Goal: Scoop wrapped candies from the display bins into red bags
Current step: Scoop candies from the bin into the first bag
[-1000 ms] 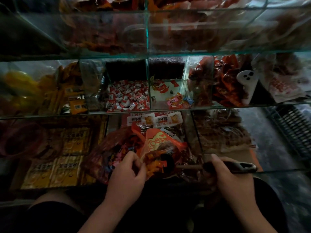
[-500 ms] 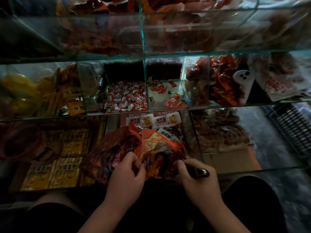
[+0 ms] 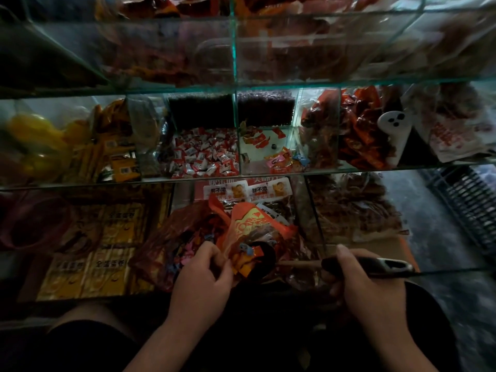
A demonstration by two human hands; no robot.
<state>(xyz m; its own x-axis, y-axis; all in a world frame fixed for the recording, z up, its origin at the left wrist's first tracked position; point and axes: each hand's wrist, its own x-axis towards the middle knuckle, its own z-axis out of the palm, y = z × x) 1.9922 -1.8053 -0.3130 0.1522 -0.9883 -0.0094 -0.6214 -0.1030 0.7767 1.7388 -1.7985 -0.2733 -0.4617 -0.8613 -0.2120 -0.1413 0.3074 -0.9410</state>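
**Pour into red bag: scoop at the mouth**

Pinching the mouth edge of the red bag (image 3: pixel 255 226) with the left hand (image 3: pixel 201 280), thumb and fingertips curled on the film; bag low and central, near side of the glass bins (image 3: pixel 237 146). Gripping the scoop (image 3: pixel 268 253) by its dark handle with the right hand (image 3: pixel 373 291), fingers wrapped round. Got the bowl right at the bag mouth, wrapped candies (image 3: pixel 245 260) bunched at its left lip.

Looks like the pour step. To do well: pull the mouth wider and upward with the left hand, push the bowl further inside before rolling the right wrist, then tip slowly leftward. Hold the handle level until past the edge. Mind the darker red bag (image 3: pixel 171 237) just beside on the left: easy to drop candy between the two. Can't tell fill level, too dark.
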